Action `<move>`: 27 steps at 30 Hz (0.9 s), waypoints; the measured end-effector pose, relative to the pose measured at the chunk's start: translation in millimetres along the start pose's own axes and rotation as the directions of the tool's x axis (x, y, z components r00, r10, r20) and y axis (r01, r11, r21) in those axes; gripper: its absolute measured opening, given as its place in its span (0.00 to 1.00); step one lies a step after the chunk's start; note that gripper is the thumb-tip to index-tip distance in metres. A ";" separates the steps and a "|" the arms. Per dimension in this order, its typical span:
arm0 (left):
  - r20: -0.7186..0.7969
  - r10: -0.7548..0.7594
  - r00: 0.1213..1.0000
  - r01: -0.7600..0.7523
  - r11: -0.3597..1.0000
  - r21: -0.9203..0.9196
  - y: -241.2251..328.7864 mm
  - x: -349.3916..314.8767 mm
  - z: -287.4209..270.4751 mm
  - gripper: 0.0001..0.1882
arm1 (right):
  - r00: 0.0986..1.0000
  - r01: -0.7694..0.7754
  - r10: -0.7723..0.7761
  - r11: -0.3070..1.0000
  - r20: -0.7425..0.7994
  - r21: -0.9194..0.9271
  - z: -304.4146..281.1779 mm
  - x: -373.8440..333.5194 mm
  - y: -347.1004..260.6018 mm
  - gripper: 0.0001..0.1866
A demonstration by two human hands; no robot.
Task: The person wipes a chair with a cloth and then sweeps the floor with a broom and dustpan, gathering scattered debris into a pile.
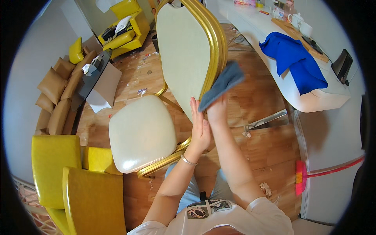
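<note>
A chair (143, 131) with a cream seat and a gold frame stands in front of me, turned to the side. Its cream backrest (184, 47) rises at the centre, edged by a thick gold rim (217, 43). My right hand (217, 111) grips a grey-blue cloth (226, 80) at the rim's right side; the cloth hides most of its fingers and is slightly blurred. My left hand (200, 131) has its fingers stretched out along the lower part of the rim, close beside the right hand, and holds nothing.
Right of the chair runs a white counter (266, 51) with a blue cloth (295, 62) and a white teapot (295, 19). A pink broom (300, 177) leans low at the right. Yellow armchairs (94, 196), a brown sofa (58, 86) and a dark-topped table (92, 74) stand leftward. Scraps litter the wooden floor (133, 74).
</note>
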State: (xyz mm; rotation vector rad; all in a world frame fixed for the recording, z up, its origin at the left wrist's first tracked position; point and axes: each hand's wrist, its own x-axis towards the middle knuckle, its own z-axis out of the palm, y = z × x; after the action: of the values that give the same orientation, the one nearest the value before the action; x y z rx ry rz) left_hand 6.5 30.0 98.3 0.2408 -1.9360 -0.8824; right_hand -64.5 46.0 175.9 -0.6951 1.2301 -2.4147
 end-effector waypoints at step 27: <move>-0.825 -0.353 0.440 0.896 0.120 0.427 -61.7 -218.1 -243.2 0.31 | 0.424 0.780 0.148 0.442 0.894 -0.443 44.1 -204.4 193.0 0.24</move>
State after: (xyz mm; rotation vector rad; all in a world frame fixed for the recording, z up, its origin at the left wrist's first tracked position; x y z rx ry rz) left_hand 310.7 -21.0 -25.7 1.9751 -1.4280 -0.1363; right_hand 143.5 10.8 -15.0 -2.3696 1.7630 -0.9460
